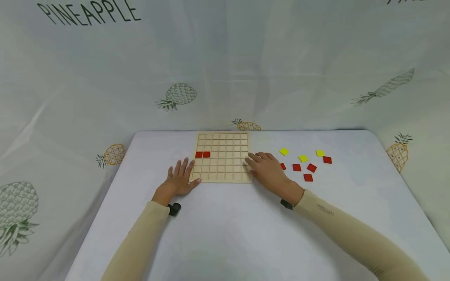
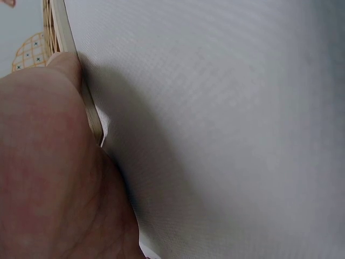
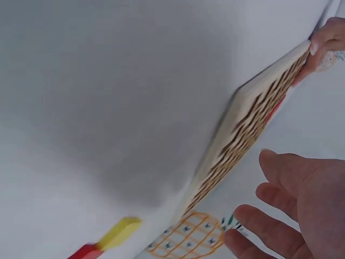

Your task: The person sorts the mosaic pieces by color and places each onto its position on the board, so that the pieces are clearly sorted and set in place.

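A pale wooden board (image 1: 225,168) cut into a grid of squares lies near the table's far edge. Two red square tiles (image 1: 206,154) sit side by side in its leftmost cells. My left hand (image 1: 179,182) lies with fingers spread and straight at the board's lower left corner, and its thumb (image 2: 67,65) rests against the edge. Over the board's right edge is my right hand (image 1: 268,171), palm down. In the right wrist view, its relaxed fingers (image 3: 269,224) hold nothing and are apart from one another.
Right of the board, loose red tiles (image 1: 308,178) and yellow tiles (image 1: 303,158) are scattered on the white table (image 1: 225,230); one red tile (image 1: 283,166) is partly covered by my right hand. A pineapple-print cloth (image 1: 225,70) hangs behind the table.
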Demonstrator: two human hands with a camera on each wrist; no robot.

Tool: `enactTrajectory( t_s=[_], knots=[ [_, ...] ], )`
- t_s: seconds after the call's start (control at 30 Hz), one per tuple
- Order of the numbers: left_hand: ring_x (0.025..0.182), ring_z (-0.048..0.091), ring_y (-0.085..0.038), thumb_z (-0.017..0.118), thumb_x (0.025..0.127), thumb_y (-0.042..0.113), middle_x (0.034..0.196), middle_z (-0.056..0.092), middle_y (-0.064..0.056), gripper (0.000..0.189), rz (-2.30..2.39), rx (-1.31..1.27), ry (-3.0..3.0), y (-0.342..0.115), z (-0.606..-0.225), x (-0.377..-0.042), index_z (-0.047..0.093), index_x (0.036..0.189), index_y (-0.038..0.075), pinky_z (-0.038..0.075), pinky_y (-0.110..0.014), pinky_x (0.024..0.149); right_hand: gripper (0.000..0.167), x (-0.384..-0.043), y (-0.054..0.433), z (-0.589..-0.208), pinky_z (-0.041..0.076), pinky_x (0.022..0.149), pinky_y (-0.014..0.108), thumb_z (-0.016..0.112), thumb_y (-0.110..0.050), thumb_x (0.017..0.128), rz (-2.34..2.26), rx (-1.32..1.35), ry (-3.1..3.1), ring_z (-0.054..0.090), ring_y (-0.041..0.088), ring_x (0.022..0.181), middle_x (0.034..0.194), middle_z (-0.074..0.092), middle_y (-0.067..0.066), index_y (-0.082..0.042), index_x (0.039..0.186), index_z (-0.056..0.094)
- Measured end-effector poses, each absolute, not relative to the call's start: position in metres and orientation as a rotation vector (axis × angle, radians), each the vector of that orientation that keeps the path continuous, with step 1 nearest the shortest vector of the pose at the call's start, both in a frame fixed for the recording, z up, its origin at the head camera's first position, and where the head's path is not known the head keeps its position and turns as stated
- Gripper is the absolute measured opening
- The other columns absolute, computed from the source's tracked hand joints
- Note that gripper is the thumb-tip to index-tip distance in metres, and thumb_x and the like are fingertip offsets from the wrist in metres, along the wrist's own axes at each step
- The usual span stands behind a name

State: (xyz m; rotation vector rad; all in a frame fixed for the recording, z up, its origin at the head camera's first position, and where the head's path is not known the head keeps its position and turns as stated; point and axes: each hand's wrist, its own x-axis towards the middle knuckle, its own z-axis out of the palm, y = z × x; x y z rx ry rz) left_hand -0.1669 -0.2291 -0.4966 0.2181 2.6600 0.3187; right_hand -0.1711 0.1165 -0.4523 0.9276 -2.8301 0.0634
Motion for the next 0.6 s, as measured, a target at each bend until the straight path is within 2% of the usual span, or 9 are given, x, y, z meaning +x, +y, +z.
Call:
enactTrajectory(
  t_s=[0.23,0.6],
  knots=[
    [0.161,-0.014,-0.045,0.040,0.110,0.057,0.176,-0.016,-0.020,0.089,0.319,0.227,2.657,-0.230,-0.499,-0.166,-0.003,0.170,0.008,-0.007,-0.068,0.126,0.054,-0.165,0.148,-0.456,0.047,0.113,0.053,0.085,-0.018,0.092,0.091,0.850,-2.873,0.060,0.036,0.133,0.148,0.064,0.015,-0.006,0.142,0.068],
    [0.161,-0.014,-0.046,0.042,0.111,0.051,0.175,-0.016,-0.022,0.087,0.337,0.237,2.660,-0.230,-0.494,-0.164,-0.002,0.170,0.005,-0.008,-0.068,0.125,0.053,-0.160,0.191,-0.465,0.047,0.112,0.057,0.085,-0.012,0.090,0.113,0.784,-2.907,0.062,0.041,0.131,0.143,0.066,0.019,-0.004,0.139,0.069]
  ],
)
